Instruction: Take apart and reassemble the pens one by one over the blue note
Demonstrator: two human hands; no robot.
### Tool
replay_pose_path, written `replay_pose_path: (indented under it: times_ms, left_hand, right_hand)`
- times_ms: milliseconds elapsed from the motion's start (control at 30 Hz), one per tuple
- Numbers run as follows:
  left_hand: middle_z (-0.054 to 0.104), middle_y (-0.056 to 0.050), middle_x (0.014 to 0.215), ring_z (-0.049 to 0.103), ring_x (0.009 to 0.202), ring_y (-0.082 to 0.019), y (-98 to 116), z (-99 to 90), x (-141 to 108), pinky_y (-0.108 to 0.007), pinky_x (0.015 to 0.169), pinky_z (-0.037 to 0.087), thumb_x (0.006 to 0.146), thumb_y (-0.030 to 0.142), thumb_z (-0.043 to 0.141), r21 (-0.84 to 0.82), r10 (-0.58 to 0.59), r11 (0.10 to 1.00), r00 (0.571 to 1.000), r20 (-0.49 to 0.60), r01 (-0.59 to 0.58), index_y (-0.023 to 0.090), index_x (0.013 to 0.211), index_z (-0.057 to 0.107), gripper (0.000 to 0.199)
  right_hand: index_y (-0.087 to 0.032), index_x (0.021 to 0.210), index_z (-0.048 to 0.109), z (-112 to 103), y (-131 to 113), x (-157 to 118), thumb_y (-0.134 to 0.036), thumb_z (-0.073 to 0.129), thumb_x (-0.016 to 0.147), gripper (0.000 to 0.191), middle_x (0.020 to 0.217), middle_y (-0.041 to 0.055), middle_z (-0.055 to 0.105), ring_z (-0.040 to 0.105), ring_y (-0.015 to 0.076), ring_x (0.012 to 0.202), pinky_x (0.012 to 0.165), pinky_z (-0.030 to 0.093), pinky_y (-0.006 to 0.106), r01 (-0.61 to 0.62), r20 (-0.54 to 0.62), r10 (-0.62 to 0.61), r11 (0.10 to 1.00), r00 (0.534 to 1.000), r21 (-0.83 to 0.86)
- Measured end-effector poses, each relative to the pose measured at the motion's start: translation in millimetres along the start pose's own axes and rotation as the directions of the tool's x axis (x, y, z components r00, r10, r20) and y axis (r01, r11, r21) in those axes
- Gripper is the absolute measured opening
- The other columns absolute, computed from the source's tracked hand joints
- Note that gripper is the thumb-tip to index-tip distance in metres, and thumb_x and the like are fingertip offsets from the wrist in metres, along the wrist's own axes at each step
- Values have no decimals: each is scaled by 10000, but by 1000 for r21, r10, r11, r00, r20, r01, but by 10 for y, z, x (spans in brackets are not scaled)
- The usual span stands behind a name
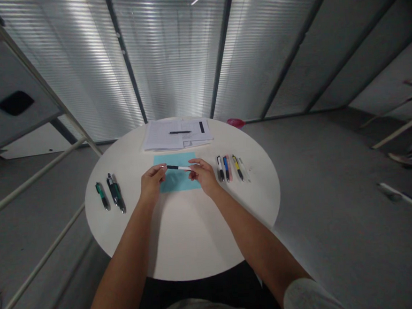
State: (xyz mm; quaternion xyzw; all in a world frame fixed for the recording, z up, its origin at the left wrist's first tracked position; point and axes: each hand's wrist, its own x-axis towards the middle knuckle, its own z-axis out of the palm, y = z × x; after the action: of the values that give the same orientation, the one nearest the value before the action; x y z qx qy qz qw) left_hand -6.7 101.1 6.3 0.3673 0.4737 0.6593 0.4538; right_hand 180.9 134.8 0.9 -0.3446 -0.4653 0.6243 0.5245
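Note:
A black and white pen (177, 168) is held level between my two hands, above a light blue sheet (180, 183). My left hand (153, 180) pinches its dark end. At the white end, the fingers of my right hand (203, 174) are closed round the barrel. To the right of my right hand lie a white and black pen (220, 168), a blue pen (226, 168), a yellow and black pen (237, 167) and a few paler ones. On the left side lie a green pen (102, 195) and a small group of dark pens (115, 193).
The round white table (195, 249) carries all of this. A stack of papers (162, 135) with a black pen (180, 132) on top sits at its far edge. Left stands a whiteboard frame (36, 195); behind are glass panels with blinds (171, 58).

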Motion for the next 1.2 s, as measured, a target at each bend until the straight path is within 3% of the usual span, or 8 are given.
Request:
replay_pose_path:
  times_ms: [167,300,467,567,667,733,900,1200]
  left_hand:
    - [678,-54,751,532,645,-133,-31,59,-55,-241,584,394,634,365,825,282,82,955,995,56,-95,181,811,771,261]
    - [673,-55,740,524,659,-157,-75,89,-82,-249,597,389,645,311,804,397,136,898,978,158,-189,214,787,777,173]
    - [689,-66,833,557,891,-237,-85,18,-58,-297,783,420,615,177,770,467,210,810,919,334,-355,257,773,780,177]
    - [673,-75,849,551,937,-265,-114,-64,-22,-315,811,406,612,154,748,573,220,752,943,248,-326,263,774,776,197]
    - [655,-94,852,536,1014,-315,-159,-116,4,-359,863,393,589,168,760,653,207,711,965,160,-260,258,750,768,185]
    - [662,-99,918,524,1052,-331,-172,-120,8,-410,927,369,636,205,726,752,168,611,969,181,-246,258,803,772,181]
    - [651,-73,1118,526,1078,-304,-132,-84,-8,-460,962,366,823,302,532,946,36,205,968,249,-252,287,1033,740,295]
    - [645,-74,1135,544,1081,-305,-114,-67,-10,-459,935,411,850,323,502,960,14,121,968,252,-252,294,1079,723,320]
  right_hand:
    - [-230,880,583,-6,-111,29,-599,602,794,380,734,5,647,664,173,680,609,519,297,-77,-76,96,973,992,218]
    - [-237,775,497,-13,-135,49,-759,447,808,525,796,46,658,675,229,825,703,539,367,-74,-56,87,978,995,197]
    - [-250,679,357,-132,-135,74,-827,305,793,591,650,20,546,579,207,658,642,501,388,1,-45,4,994,999,111]
    - [-253,630,313,-209,-169,73,-777,310,822,558,531,-31,377,397,152,484,540,437,339,39,-71,-26,983,997,178]
    - [-252,580,286,-229,-218,49,-693,350,843,518,491,-54,280,254,119,423,429,310,272,-14,-70,38,950,997,313]
    - [-246,556,275,-219,-245,28,-615,373,850,481,474,-62,250,184,106,409,393,225,246,-76,-39,99,915,994,397]
    - [-224,546,279,-190,-267,-3,-547,397,856,463,475,-69,240,147,89,409,386,155,222,-120,45,115,801,992,586]
    - [-218,549,308,-193,-271,-24,-557,409,859,470,488,-63,268,211,81,403,381,201,212,-128,94,89,757,992,640]
